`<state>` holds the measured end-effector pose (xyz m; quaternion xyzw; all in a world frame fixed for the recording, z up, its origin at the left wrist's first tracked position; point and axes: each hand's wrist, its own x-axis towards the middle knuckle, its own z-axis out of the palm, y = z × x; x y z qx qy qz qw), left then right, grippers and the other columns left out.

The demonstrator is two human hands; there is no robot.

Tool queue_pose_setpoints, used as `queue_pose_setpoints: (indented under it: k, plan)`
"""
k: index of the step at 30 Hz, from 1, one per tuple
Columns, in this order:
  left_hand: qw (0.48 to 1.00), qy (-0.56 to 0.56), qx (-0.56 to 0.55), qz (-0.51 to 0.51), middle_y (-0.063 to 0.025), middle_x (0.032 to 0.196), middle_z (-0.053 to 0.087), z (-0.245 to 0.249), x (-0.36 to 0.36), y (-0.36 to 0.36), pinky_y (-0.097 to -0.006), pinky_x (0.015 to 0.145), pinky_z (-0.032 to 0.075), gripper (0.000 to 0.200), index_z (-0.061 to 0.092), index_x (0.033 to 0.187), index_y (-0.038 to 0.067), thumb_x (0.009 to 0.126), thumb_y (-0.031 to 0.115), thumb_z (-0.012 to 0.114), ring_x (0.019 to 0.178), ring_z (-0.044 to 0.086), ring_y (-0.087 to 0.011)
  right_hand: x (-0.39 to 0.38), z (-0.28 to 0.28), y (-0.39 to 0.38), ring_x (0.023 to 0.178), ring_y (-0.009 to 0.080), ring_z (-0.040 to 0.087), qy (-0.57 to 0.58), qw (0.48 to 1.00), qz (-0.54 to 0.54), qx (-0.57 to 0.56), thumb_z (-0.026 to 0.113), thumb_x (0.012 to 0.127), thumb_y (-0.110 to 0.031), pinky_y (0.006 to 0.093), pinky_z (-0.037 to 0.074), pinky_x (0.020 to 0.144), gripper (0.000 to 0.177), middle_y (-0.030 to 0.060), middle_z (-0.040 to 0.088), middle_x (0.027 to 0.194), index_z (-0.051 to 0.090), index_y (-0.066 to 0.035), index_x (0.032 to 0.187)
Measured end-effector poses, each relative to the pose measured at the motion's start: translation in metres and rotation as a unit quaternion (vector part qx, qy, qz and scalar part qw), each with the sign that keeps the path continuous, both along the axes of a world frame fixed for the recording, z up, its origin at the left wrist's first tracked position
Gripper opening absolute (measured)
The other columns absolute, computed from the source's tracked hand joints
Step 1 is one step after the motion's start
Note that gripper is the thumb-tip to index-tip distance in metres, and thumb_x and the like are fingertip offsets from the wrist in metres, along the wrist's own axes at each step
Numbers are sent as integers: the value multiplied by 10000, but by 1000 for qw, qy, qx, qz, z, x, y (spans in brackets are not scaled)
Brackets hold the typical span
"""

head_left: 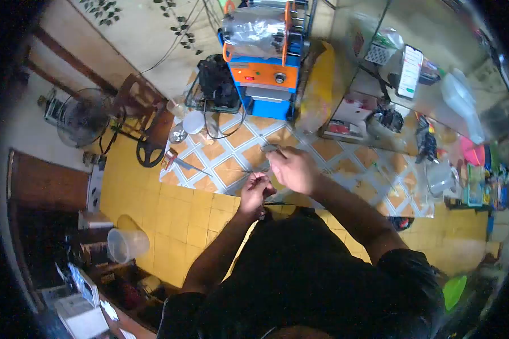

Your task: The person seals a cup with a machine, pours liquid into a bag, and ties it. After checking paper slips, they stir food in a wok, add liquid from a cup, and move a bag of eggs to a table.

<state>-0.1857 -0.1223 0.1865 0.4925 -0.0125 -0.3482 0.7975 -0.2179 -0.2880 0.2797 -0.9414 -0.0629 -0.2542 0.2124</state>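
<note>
My left hand (255, 192) is closed in a pinch close over the front edge of the tile-patterned tabletop (227, 148). A thin dark sliver shows near its fingertips. To its right and a little farther forward, my right hand (291, 168) has its fingers curled together, with a small greyish thing (270, 148) at the fingertips. I cannot tell what either hand holds. Left of the hands, a long thin blade-like tool (192, 168) lies on the tabletop.
A blue and orange machine with a film roll (266, 73) stands at the back. Left of it are a black-filled basket (218, 85), a white-lidded tub (194, 122) and a small metal bowl (178, 133). A phone (410, 72) leans on the glass case (367, 85) at right.
</note>
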Motion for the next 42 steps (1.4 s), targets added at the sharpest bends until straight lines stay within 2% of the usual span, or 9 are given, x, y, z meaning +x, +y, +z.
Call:
queue_pose_setpoints:
  k: [5,14,20,25,27,31,35,37,42]
  plan:
    - [997,-9,27,72,-48,796,553,6,-16,-11,-303,684,493,72,487,1006,57,935,64,492,711,556,-150,-17,-3,-23,667,326,610,-4,996,87,36,658,733,-145,431,504,585,186,130,565,701,533,-66,846]
    - [982,21,67,173,-51,778,562,18,-30,-19,-340,688,520,52,483,983,68,948,97,509,689,581,-174,-4,-59,-32,1007,334,532,186,981,6,-52,747,714,-172,477,432,868,758,182,522,1114,389,-151,1382]
    - [973,43,27,224,-53,785,581,16,-41,3,-310,661,515,46,486,960,58,951,100,504,666,590,-155,0,-121,-59,835,158,581,289,904,69,308,641,819,-44,284,463,776,474,68,604,923,463,-29,1258]
    - [985,-8,45,169,-34,829,594,62,-69,33,-289,674,516,88,541,991,79,971,158,506,755,589,-131,-38,-22,32,935,120,586,262,762,257,533,557,860,19,279,468,843,350,67,592,1053,477,-11,1199]
    - [984,-6,16,177,-12,853,577,81,-80,59,-280,694,505,155,580,979,81,984,216,503,783,569,-121,-39,-13,74,868,127,594,158,852,294,404,552,880,32,278,505,709,326,57,583,906,487,-25,1194]
    - [948,-238,108,181,13,890,582,98,-88,149,-296,742,476,291,633,1141,92,1000,288,470,823,520,-103,-17,34,136,674,72,526,269,799,293,451,536,867,43,216,454,577,242,36,571,827,540,-13,1102]
    - [906,-156,7,393,-26,1086,564,77,-110,259,-287,723,480,368,583,1239,82,1005,330,445,838,498,-110,-24,133,204,569,76,503,275,707,406,510,554,841,-15,224,428,520,221,15,536,713,525,-23,1060]
    - [933,58,-90,344,-54,1146,590,71,-135,293,-308,793,509,444,466,1370,117,1009,372,416,890,585,-151,-19,160,232,525,81,489,304,642,475,519,587,847,-76,220,387,475,259,14,538,703,482,-38,1081]
    - [839,28,-433,329,-121,1313,540,91,-176,333,-422,1010,446,465,430,1374,90,999,364,425,1162,558,-261,-16,187,329,537,56,465,372,590,558,449,678,822,-194,197,331,467,400,19,543,735,468,-1,1103]
